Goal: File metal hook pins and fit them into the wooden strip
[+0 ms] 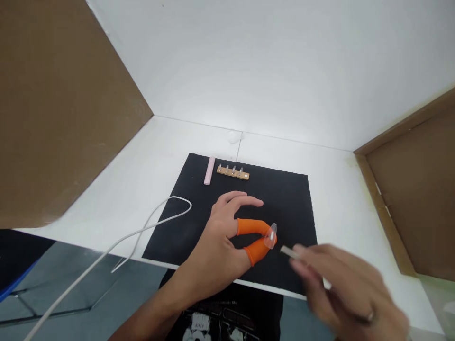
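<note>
My left hand [231, 232] is over the black mat, with orange covers on its thumb and index finger. Those two fingertips pinch a clear, pointed nail tip [271, 237]; the other fingers are loosely extended. To the right, my right hand [341, 284] is blurred by motion and closed around a thin pale stick [289, 252]. The stick's end points toward the nail tip, with a small gap between them. A ring shows on one right-hand finger.
On the black mat [287, 194] lie a pink bar [209, 171] and a wooden strip [232, 173] with several small clear pegs. A white cable [131, 235] loops over the mat's left edge. Brown panels [71, 104] stand at both sides of the white table [334, 199].
</note>
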Motion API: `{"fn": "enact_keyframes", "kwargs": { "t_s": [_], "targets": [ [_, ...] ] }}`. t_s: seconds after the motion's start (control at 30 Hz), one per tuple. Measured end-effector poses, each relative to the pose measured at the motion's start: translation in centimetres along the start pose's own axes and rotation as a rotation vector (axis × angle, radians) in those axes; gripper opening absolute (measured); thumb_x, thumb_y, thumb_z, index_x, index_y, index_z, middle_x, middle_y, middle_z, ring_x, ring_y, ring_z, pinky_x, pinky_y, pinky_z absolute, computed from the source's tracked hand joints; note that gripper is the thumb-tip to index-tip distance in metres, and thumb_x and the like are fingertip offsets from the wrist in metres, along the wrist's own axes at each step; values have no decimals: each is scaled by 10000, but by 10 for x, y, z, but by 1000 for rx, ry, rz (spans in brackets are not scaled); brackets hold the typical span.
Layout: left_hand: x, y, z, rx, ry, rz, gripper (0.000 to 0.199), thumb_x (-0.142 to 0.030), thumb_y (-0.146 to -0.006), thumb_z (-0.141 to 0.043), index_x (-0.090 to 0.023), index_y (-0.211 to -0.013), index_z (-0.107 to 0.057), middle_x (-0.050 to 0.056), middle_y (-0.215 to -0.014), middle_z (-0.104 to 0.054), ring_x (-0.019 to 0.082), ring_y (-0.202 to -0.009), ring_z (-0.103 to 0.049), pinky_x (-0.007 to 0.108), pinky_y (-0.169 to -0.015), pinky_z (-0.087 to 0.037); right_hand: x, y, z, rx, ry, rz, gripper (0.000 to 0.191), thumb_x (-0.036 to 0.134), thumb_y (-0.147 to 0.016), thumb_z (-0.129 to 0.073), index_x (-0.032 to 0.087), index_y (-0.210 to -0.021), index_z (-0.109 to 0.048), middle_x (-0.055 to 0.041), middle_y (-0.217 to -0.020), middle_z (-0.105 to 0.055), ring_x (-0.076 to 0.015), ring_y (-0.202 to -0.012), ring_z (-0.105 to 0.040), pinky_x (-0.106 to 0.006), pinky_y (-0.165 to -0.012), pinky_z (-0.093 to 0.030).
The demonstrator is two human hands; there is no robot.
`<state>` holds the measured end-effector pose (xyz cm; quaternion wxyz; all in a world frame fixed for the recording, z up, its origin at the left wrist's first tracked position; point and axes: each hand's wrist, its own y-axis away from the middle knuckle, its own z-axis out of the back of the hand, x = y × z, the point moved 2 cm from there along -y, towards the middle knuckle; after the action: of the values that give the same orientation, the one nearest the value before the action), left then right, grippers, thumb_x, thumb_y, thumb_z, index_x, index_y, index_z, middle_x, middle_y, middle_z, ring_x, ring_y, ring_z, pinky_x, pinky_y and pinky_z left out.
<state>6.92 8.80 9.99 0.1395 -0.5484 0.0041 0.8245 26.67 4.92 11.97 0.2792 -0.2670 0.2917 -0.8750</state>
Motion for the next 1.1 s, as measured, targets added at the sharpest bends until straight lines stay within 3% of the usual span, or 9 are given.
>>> {"fn": "enact_keyframes", "kwargs": {
  "t_s": [0.13, 0.33, 0.47, 0.53, 0.7, 0.8, 0.93, 1.1],
  "targets": [
    [1, 1, 0, 8, 1, 18, 97, -197, -943, -778, -271, -884, -802, 47, -1352, -722, 314, -1394, -545, 589, -1187, -465, -25, -10, 5, -74, 58, -13, 203, 43, -942, -722, 140, -1121, -715, -13, -705, -754, -93, -541, -657, -204, -499, -486],
    [4, -2, -1, -1, -6, -5, 85, -231, -950, -783, -270, -881, -814, 57, -1331, -734, 313, -1378, -557, 574, -1180, -481, 3, -6, -9, 27, -32, 67, 108, 39, -970, -674, 131, -1024, -690, -6, -718, -751, -141, -607, -692, -295, -599, -556],
    [4, -2, -1, 6, -10, 20, 84, -222, -948, -779, -268, -884, -806, 53, -1346, -727, 314, -1395, -548, 573, -1182, -479, -26, 1, -7, -122, 4, -35, 343, -22, -860, -769, 177, -1137, -733, -11, -812, -775, -139, -647, -700, -268, -567, -533],
    [4, -2, -1, 7, -8, 28, 87, -216, -947, -778, -266, -880, -803, 53, -1348, -725, 315, -1393, -548, 574, -1180, -478, -33, 0, -5, -149, 35, -75, 368, -10, -855, -785, 176, -1168, -730, -16, -809, -776, -137, -650, -699, -259, -566, -527],
    [9, -6, -2, -3, -17, 13, 82, -228, -947, -785, -262, -878, -811, 54, -1325, -738, 314, -1376, -560, 583, -1184, -469, -10, -5, -10, 23, -46, 78, 97, 59, -974, -673, 141, -1020, -694, -18, -746, -772, -147, -627, -703, -290, -598, -563],
    [13, -9, -4, -8, -26, 28, 82, -217, -941, -788, -262, -876, -806, 50, -1329, -738, 312, -1386, -559, 585, -1188, -462, -17, -5, -9, 25, -46, 30, 151, 55, -964, -691, 148, -1083, -706, -18, -751, -769, -140, -622, -708, -267, -566, -552],
    [21, -12, -9, -6, -42, 41, 83, -208, -931, -795, -263, -870, -801, 51, -1328, -743, 312, -1381, -568, 586, -1178, -467, -39, -3, -5, -104, 23, -88, 306, 35, -921, -742, 207, -1173, -718, 0, -769, -765, -118, -601, -681, -237, -529, -510],
    [52, -30, -16, -98, -241, -50, 65, -208, -940, -788, -251, -904, -822, 73, -1301, -761, 308, -1346, -598, 560, -1146, -485, -33, 2, -26, 103, -100, 93, 221, -17, -923, -705, 108, -1105, -695, -30, -802, -778, -138, -678, -692, -278, -628, -570]
  ]
}}
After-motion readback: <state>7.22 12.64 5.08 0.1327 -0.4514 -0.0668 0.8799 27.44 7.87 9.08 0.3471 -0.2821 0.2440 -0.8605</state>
